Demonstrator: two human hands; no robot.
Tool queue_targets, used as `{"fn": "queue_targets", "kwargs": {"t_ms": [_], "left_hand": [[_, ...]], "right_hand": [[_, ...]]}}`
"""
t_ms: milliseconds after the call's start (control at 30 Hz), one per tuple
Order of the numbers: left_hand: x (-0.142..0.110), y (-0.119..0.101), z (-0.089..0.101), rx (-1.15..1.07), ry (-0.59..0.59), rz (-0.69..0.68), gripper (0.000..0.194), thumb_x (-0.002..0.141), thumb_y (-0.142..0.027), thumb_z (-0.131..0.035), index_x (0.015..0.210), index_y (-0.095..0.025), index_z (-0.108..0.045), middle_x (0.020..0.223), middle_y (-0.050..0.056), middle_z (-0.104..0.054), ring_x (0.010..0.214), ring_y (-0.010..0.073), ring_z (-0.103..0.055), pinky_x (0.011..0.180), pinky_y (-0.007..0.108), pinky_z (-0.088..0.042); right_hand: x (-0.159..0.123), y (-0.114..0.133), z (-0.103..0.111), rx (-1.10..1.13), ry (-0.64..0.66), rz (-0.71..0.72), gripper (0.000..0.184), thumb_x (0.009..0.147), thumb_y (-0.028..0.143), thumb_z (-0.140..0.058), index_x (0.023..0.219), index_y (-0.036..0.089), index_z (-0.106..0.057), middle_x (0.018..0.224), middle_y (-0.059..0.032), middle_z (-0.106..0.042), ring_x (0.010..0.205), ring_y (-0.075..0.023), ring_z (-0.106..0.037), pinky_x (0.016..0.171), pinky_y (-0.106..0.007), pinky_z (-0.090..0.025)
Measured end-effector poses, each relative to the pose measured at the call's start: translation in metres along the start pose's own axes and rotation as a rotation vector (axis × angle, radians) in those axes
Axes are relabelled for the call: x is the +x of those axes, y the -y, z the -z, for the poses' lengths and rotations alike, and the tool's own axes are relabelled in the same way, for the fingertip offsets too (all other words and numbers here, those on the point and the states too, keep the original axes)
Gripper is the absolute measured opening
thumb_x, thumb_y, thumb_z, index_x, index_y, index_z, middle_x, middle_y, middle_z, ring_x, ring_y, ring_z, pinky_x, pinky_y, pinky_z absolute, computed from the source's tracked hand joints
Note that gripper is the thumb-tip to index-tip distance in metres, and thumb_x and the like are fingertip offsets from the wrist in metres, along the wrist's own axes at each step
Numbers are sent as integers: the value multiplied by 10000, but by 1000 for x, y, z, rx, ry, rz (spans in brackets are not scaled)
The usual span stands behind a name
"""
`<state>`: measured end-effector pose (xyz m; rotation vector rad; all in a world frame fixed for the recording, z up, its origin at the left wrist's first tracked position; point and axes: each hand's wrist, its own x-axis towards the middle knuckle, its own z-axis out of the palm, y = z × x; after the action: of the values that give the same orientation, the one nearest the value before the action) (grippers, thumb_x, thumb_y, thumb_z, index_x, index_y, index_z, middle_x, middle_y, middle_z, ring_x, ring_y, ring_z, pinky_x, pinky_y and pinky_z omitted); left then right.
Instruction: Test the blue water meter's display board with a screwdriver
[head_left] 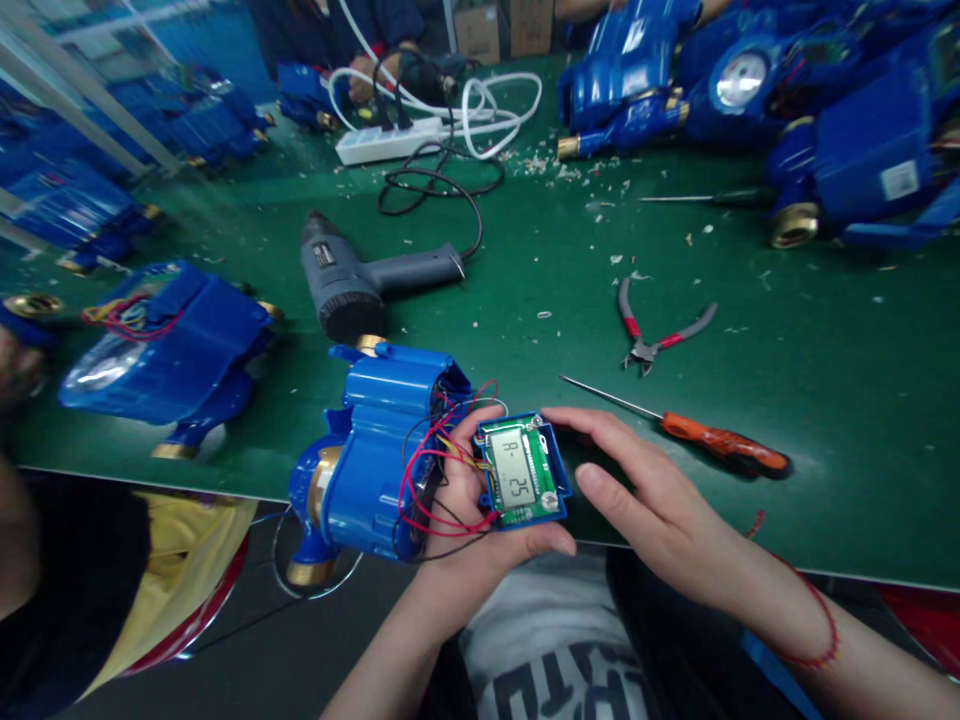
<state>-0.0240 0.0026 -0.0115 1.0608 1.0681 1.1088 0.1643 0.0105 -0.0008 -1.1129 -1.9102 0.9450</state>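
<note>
My left hand [469, 510] clasps a blue-framed circuit board [521, 470] with its LCD facing up, red wires [450, 531] running from it to the blue water meter body [382, 470] just beside my grip, while my open right hand [645, 490] touches the frame's upper corner, near an orange-handled screwdriver [724, 445].

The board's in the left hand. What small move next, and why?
Probably grip the blue-framed circuit board with the right hand too: its fingers sit at the frame's edge, the left hand alone cradles it, and red and black wires tether it to the blue meter.
</note>
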Motion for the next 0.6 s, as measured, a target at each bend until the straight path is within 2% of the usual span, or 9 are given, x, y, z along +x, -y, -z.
{"fn": "queue_targets", "kwargs": {"t_ms": [233, 433, 600], "left_hand": [[1, 0, 2, -1, 30, -28, 897, 533, -271, -942, 1284, -389, -465, 1145, -46, -615, 1018, 145, -647, 845, 192, -515], [1, -1, 2, 12, 18, -44, 891, 536, -311, -938, 1285, -386, -462, 1158, -49, -609, 1034, 139, -640, 859, 179, -511], [1, -3, 0, -64, 96, -53, 847, 612, -287, -904, 1306, -391, -428, 1194, -36, -635, 1077, 164, -658, 910, 219, -519]], "right_hand": [[0, -1, 0, 26, 72, 3, 424, 1046, 417, -438, 1428, 244, -377, 1394, -18, -482, 1271, -147, -453, 1076, -251, -362], [-1, -3, -3, 1, 78, 24, 490, 1017, 407, -506, 1442, 213, -357, 1423, -42, -451, 1301, -151, -427, 1110, -259, -339], [0, 0, -4, 8, 75, 32, 498, 1009, 364, -525, 1445, 210, -339, 1423, -46, -442, 1286, -145, -435, 1103, -247, -353]]}}
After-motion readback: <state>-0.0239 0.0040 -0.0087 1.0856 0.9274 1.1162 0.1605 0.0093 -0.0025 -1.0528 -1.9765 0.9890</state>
